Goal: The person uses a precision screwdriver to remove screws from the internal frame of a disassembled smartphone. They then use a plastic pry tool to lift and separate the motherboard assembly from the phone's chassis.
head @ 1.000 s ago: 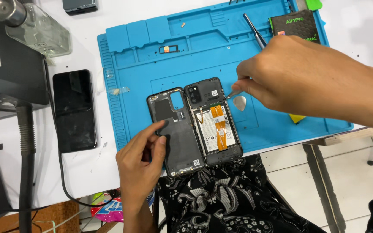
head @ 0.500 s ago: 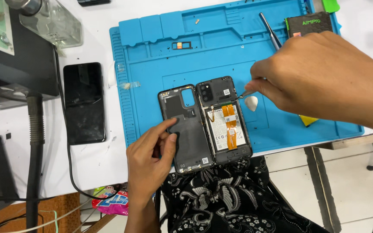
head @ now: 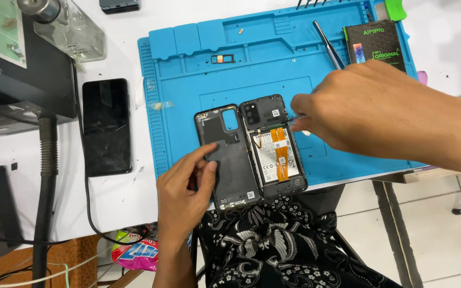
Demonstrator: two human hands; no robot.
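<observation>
At the far left of your surface [head: 118,37] stand a dark box-like unit [head: 22,69] and a clear bottle [head: 70,29]; beside them a black phone [head: 106,127] lies screen up, just off the blue work mat [head: 188,64].

Your left hand [head: 185,194] rests with fingers spread flat on the removed back cover [head: 229,154], pinning it down at the mat's near edge; it grips nothing.

Touching the cover's right side lies the opened phone [head: 273,146], its battery, orange flex cables and camera module exposed. So the back is already off, while the insides look to be still in place; any work on the board, cables or battery appears still to be done.

Your right hand [head: 369,114] is pinched narrow on a thin metal tool [head: 297,118] whose tip points at the phone's upper right edge. Whether the tip touches the frame is hard to make out, and your fingers hide most of the tool.

Further back lie a metal pry tool [head: 327,44] and a dark parts box [head: 375,42], partly hidden by your hand. A small tray piece [head: 220,58] sits in a mat groove.
</observation>
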